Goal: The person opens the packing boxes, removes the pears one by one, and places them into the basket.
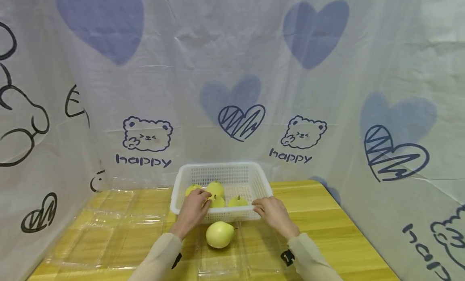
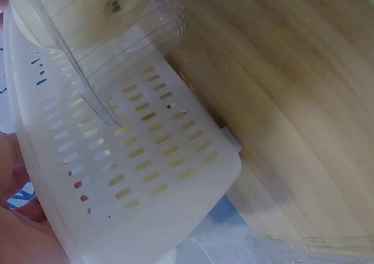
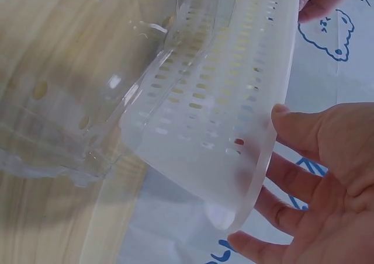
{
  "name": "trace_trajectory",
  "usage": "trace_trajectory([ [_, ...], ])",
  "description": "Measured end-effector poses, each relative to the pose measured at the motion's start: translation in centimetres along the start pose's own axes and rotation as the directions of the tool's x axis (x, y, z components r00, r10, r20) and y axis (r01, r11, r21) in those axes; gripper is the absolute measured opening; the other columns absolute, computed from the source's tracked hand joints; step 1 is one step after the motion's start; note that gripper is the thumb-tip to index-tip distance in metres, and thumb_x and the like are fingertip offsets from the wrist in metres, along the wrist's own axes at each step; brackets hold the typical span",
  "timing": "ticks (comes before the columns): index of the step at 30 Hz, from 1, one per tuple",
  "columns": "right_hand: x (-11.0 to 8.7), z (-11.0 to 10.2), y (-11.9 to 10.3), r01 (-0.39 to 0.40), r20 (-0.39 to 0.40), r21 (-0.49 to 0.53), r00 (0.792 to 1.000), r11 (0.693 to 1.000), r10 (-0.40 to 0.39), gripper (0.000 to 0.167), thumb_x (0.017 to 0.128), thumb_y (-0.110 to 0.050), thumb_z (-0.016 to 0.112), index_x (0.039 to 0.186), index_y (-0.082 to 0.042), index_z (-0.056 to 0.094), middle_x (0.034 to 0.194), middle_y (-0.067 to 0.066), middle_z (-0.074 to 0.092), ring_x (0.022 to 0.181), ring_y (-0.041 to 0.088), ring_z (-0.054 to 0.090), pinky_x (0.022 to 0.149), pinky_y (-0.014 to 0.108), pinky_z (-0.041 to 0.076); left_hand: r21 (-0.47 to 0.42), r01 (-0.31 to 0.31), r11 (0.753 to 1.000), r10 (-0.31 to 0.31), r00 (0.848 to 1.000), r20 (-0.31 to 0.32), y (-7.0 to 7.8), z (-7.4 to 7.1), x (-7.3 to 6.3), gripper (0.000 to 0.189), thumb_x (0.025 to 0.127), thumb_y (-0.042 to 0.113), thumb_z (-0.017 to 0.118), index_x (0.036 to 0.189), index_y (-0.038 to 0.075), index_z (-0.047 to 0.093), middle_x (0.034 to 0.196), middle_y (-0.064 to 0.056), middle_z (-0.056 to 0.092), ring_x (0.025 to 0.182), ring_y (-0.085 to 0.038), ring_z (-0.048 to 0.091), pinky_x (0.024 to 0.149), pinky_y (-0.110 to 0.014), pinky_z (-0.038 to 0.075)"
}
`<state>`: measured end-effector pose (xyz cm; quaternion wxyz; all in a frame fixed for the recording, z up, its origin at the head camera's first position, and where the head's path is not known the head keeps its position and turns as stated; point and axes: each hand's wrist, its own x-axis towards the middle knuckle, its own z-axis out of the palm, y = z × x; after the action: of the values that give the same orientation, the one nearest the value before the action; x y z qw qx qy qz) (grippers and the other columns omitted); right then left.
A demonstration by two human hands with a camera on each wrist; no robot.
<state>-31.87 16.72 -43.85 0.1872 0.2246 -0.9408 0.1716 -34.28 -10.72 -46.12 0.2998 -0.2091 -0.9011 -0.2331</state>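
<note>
A white perforated plastic basket stands on the table with several yellow-green pears inside. My left hand holds its near rim on the left, fingers reaching inside beside the pears. At the near right corner my right hand grips the rim; the thumb touches the edge and the other fingers lie behind the wall. One larger pear lies in a clear plastic tray directly in front of the basket. In the left wrist view, most of my left hand is cut off or behind the rim.
More clear compartment trays cover the left part of the wooden table. Behind and at both sides hangs a white sheet printed with hearts and bears. The table's right edge runs diagonally towards the front.
</note>
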Motion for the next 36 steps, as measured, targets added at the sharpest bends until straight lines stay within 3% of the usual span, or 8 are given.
trace_trajectory([
  [6, 0.0, 0.5, -0.2, -0.05, 0.008, 0.005, 0.999, 0.999, 0.05, 0.017, 0.087, -0.019, 0.073, 0.103, -0.012, 0.076, 0.099, 0.003, 0.074, 0.086, 0.023, 0.065, 0.074, 0.042, 0.052, -0.001, 0.032, 0.999, -0.032, 0.998, -0.053, -0.1, -0.7, -0.9, 0.009, 0.083, 0.006, 0.075, 0.091, 0.003, 0.075, 0.09, -0.01, 0.068, 0.084, -0.027, 0.061, 0.075, -0.041, 0.05],
  [12, 0.1, 0.8, -0.5, -0.063, -0.037, -0.002, 0.997, 0.998, 0.063, 0.016, 0.086, -0.022, 0.074, 0.1, -0.014, 0.076, 0.101, 0.003, 0.073, 0.089, 0.023, 0.063, 0.076, 0.042, 0.051, 0.039, 0.041, 0.998, -0.037, 0.994, -0.107, -0.7, -1.7, -1.6, 0.009, 0.077, 0.005, 0.079, 0.085, 0.005, 0.076, 0.084, -0.009, 0.066, 0.08, -0.028, 0.059, 0.07, -0.042, 0.048],
  [22, -0.2, 1.7, -1.7, 0.109, -0.119, -0.048, 0.986, 0.993, -0.114, 0.012, 0.085, -0.022, 0.076, 0.095, -0.017, 0.075, 0.095, -0.003, 0.069, 0.088, 0.017, 0.062, 0.075, 0.035, 0.051, 0.082, 0.166, 0.983, -0.159, 0.984, -0.086, -1.9, -2.9, -2.1, 0.008, 0.079, 0.01, 0.077, 0.083, 0.004, 0.075, 0.079, -0.009, 0.064, 0.073, -0.025, 0.053, 0.064, -0.037, 0.044],
  [26, -0.5, 1.8, -2.6, 0.154, -0.071, -0.009, 0.986, 0.988, -0.154, 0.01, 0.086, -0.021, 0.074, 0.095, -0.017, 0.075, 0.092, -0.005, 0.068, 0.084, 0.012, 0.06, 0.073, 0.028, 0.051, 0.103, 0.205, 0.973, -0.196, 0.977, -0.087, -2.5, -3.4, -2.2, 0.009, 0.082, 0.01, 0.074, 0.084, 0.002, 0.075, 0.08, -0.011, 0.065, 0.072, -0.026, 0.055, 0.062, -0.038, 0.046],
  [30, -0.7, 2.2, -3.5, 0.186, 0.061, 0.042, 0.98, 0.982, -0.189, 0.014, 0.088, -0.022, 0.072, 0.1, -0.016, 0.075, 0.094, -0.005, 0.069, 0.083, 0.008, 0.061, 0.072, 0.023, 0.051, 0.11, 0.277, 0.955, -0.271, 0.96, -0.066, -3.1, -3.8, -2.3, 0.016, 0.085, 0.012, 0.07, 0.092, -0.001, 0.075, 0.088, -0.016, 0.065, 0.078, -0.029, 0.056, 0.063, -0.04, 0.048],
  [36, -0.7, 2.6, -4.5, 0.312, 0.197, 0.023, 0.93, 0.95, -0.31, 0.031, 0.089, -0.029, 0.071, 0.118, -0.017, 0.069, 0.114, -0.002, 0.067, 0.104, 0.012, 0.062, 0.091, 0.029, 0.052, 0.096, 0.389, 0.916, -0.389, 0.921, -0.022, -3.9, -4.1, -2.3, 0.033, 0.089, 0.015, 0.065, 0.112, -0.007, 0.067, 0.103, -0.023, 0.06, 0.09, -0.034, 0.056, 0.065, -0.045, 0.051],
])
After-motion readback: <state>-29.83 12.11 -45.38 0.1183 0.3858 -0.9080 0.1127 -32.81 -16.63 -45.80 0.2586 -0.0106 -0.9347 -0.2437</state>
